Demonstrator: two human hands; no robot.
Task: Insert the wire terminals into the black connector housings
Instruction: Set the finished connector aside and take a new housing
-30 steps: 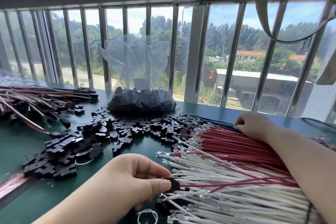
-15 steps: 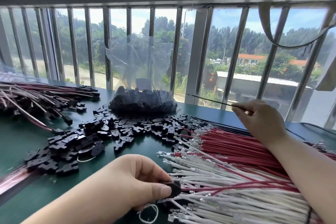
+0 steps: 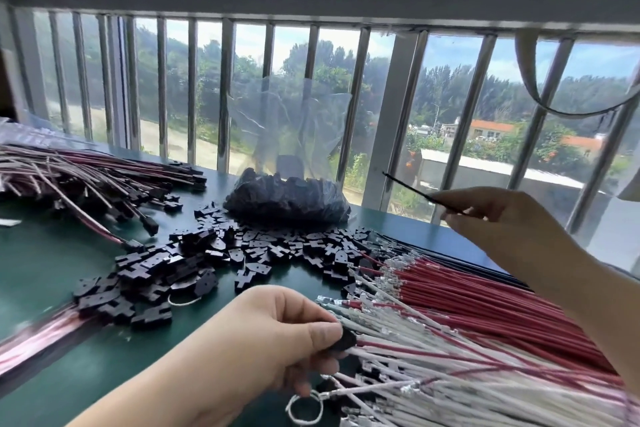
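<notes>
Your left hand point(image 3: 273, 340) pinches a black connector housing point(image 3: 343, 340) between thumb and forefinger, low at the near edge of the green table point(image 3: 41, 267), right against the fanned white wires point(image 3: 450, 374). A red and a white lead seem to run out of that housing, though the blur there makes it hard to be sure. Your right hand point(image 3: 502, 222) is raised above the red wires point(image 3: 485, 291), fingers closed on a single black wire point(image 3: 420, 193) whose free end points up and left toward the window bars point(image 3: 225, 94). Between your hands lies the scatter of loose housings point(image 3: 194, 263), spilling from a clear plastic bag point(image 3: 287, 198) of more at the back. Finished harnesses point(image 3: 86, 180) pile at far left. A small white wire loop point(image 3: 304, 409) lies just under your left fingers.
</notes>
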